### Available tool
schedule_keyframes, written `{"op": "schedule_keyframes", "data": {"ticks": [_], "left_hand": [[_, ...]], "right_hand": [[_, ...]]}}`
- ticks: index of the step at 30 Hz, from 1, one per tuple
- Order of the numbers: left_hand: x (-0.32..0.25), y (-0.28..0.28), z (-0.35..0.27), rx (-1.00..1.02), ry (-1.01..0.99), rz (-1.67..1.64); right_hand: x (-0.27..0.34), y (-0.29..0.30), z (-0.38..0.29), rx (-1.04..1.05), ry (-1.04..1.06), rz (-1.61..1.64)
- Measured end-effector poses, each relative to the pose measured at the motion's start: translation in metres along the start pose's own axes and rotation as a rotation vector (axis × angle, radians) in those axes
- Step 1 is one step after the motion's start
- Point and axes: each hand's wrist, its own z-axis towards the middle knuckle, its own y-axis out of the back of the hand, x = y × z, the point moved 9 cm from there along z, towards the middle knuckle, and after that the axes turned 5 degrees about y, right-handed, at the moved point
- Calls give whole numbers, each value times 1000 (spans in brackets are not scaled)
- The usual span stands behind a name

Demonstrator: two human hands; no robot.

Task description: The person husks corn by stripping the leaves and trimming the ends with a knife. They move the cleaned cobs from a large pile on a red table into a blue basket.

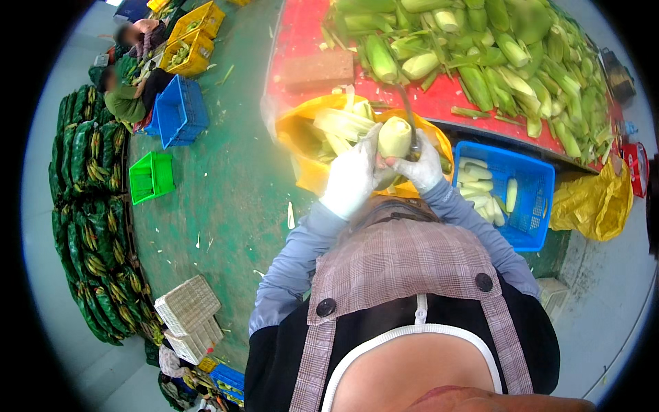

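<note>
My left hand (355,172), in a white glove, holds an ear of corn (395,137) with pale husk over the orange bag (309,121). Gloved as well, my right hand (425,162) is against the ear's right side. A thin dark curved metal tool (409,110) runs from beside the right hand up to the table's edge; how it is held or fixed is not clear. Stripped husks (342,123) fill the bag. A heap of unpeeled corn (484,67) covers much of the red table (304,31). Peeled ears (476,180) lie in a blue crate (525,226) to the right.
A brick (319,71) rests on the table. At right hangs a yellow bag (592,201). On the green floor are a green crate (152,177), an upright blue crate (183,110) and white crates (190,304). Two people (126,103) sit at upper left, near stacked sacks of corn (92,216).
</note>
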Motion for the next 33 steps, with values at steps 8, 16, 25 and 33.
{"op": "schedule_keyframes", "data": {"ticks": [8, 16, 25, 33], "left_hand": [[32, -10, 5, -112, 194, -186], [25, -1, 17, -206, 157, -336], [55, -41, 12, -151, 504, -1072], [64, -9, 8, -289, 434, -1836]], "right_hand": [[2, 8, 0, -49, 2, -3], [-11, 9, 2, 64, -51, 101], [-9, 13, 27, -17, 142, 15], [-45, 57, 24, -669, -413, 1042]]}}
